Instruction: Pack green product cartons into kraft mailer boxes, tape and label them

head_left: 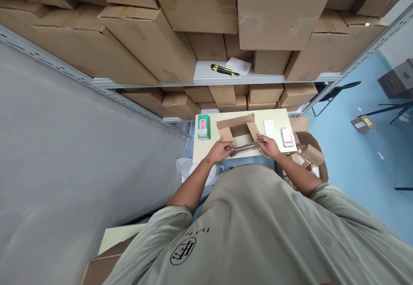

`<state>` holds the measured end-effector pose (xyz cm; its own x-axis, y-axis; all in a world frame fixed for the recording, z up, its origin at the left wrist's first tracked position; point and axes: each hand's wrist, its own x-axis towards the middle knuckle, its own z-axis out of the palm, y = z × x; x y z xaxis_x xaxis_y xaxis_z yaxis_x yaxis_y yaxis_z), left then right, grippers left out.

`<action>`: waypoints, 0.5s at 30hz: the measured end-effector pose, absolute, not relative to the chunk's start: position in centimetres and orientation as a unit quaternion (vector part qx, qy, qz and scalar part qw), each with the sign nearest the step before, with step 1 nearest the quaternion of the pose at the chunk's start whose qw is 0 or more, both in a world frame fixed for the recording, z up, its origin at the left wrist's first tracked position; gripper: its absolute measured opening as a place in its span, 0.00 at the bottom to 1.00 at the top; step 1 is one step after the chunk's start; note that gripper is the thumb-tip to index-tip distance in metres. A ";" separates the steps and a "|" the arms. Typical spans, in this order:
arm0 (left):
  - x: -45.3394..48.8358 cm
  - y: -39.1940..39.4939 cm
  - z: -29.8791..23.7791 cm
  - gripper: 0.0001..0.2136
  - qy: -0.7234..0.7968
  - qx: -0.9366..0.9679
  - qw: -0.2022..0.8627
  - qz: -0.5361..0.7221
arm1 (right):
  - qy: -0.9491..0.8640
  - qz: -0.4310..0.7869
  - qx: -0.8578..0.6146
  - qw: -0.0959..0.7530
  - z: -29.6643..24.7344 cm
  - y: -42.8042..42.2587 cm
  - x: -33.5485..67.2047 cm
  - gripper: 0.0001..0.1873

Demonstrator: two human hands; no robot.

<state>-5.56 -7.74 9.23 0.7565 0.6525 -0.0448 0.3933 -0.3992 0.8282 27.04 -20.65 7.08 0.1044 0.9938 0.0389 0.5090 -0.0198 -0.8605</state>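
A small cardboard box (235, 122) stands on the pale yellow table with its flaps spread outward. Inside it a pale surface shows; I cannot tell whether that is the box's bottom or the tabletop. My left hand (220, 151) grips the near edge of the box at its left corner, fingers closed. At the right corner of that same edge, my right hand (269, 146) is closed on the cardboard, thumb and fingers pinching it. Something yellow, partly hidden, lies just below the right hand.
On the table (201, 149) are a green box with a pink picture (203, 127), a white slip (269, 127) and a small labelled packet (287, 137). A yellow-black utility knife (225, 69) lies on the box-filled shelf (206, 80). Right of the table, a large carton (323, 171) holds small boxes.
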 end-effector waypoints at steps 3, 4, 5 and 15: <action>-5.5 -7.8 9.1 0.15 0.325 0.822 0.445 0.144 | -0.582 0.324 -0.650 0.366 7.3 -20.4 27.3 0.18; -5.5 -7.8 9.0 0.15 0.326 0.822 0.444 0.142 | -0.581 0.325 -0.653 0.361 7.4 -20.3 27.4 0.19; -5.5 -7.9 9.0 0.16 0.326 0.823 0.443 0.141 | -0.582 0.327 -0.654 0.357 7.4 -20.3 27.5 0.19; -6.1 -8.0 8.2 0.20 0.329 0.841 0.402 0.151 | -0.607 0.326 -0.646 0.327 7.2 -20.0 28.4 0.18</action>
<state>-6.11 -8.04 8.23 0.7381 0.6746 -0.0103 0.4319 -0.4607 0.7754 28.36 -19.97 7.23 0.0491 0.9985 -0.0252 0.5723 -0.0488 -0.8186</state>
